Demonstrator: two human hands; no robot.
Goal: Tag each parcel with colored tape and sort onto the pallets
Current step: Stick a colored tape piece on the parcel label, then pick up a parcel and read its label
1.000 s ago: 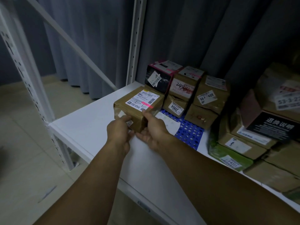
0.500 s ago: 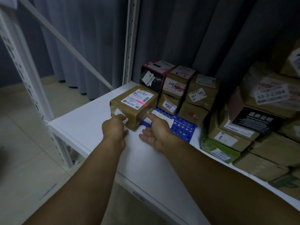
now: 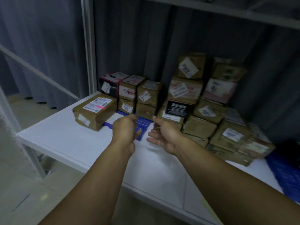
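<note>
A brown parcel (image 3: 95,111) with a white label and a strip of pink tape lies on the left end of a blue perforated pallet (image 3: 142,125) on the white shelf (image 3: 65,140). My left hand (image 3: 125,129) hovers to its right over the pallet, fingers loosely curled, holding nothing. My right hand (image 3: 164,135) is beside it, palm turned inward, fingers apart and empty. Behind the pallet stand several tagged parcels (image 3: 129,93), one black-and-pink.
A tall pile of brown parcels (image 3: 203,111) fills the right of the shelf, with a black-labelled box (image 3: 177,109) at its front. A second blue pallet (image 3: 285,172) shows at the far right. White rack posts (image 3: 88,46) and grey curtains stand behind; tiled floor lies lower left.
Both hands have let go of the pink-taped parcel and drawn back to the right. The parcel now rests on the pallet's left end. My view has swung right and up.
</note>
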